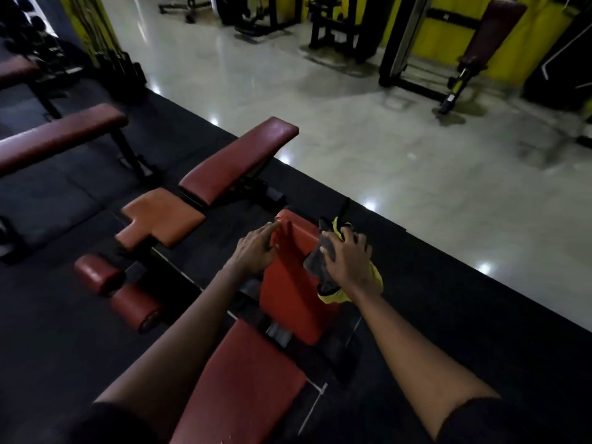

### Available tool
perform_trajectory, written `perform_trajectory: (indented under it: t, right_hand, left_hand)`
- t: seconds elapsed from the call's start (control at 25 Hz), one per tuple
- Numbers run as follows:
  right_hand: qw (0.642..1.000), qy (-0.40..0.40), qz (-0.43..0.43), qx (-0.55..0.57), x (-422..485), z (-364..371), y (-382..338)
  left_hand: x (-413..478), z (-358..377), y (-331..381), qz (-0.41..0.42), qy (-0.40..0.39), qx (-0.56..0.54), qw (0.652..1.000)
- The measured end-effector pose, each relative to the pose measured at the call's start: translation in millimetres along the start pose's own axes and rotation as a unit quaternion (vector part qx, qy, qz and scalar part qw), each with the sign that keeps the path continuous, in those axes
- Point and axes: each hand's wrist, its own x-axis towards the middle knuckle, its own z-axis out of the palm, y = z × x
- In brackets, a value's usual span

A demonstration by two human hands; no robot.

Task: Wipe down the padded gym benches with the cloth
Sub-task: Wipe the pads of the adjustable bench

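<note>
Black mat (416, 299) | L hand (256, 248) flat on bench pad (288, 283) | R hand (347, 264) grips cloth (315, 261) | 2nd bench (230, 165) left

Dim, glare spots on floor (384, 174), edges perhaps motion-blurred.

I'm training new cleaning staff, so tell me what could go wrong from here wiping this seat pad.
1. The cloth is bunched under the right hand and hangs off the right edge of the seat pad, so the stroke may miss most of the top.
2. Its loose yellow end could snag on the bracket between that pad and the back pad.
3. The left hand rests only on the pad's left edge and might slip off.
</note>
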Motion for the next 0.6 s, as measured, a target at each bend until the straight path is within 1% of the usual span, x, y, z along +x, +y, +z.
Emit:
perform_trajectory:
  t: [0.08,0.24,0.36,0.48,0.6]
  right_hand:
    - [1.000,0.014,0.012,0.007,21,4,-10]
    - [0.999,0.028,-0.020,0.006,63,14,-35]
    - [0.998,0.038,-0.051,-0.026,53,21,-37]
    - [0.993,0.016,-0.097,-0.071,35,29,-23]
    - [0.993,0.045,-0.076,-0.076,55,42,-38]
  left_hand:
    - [17,12,-12,0.000,-0.021,0.007,1.000]
    - [39,30,-37,0.002,-0.035,0.034,0.999]
    - [41,42,-46,0.018,-0.041,0.030,0.999]
    - [39,53,-56,0.046,-0.047,-0.009,0.998]
    - [37,68,-70,0.058,-0.025,-0.069,0.996]
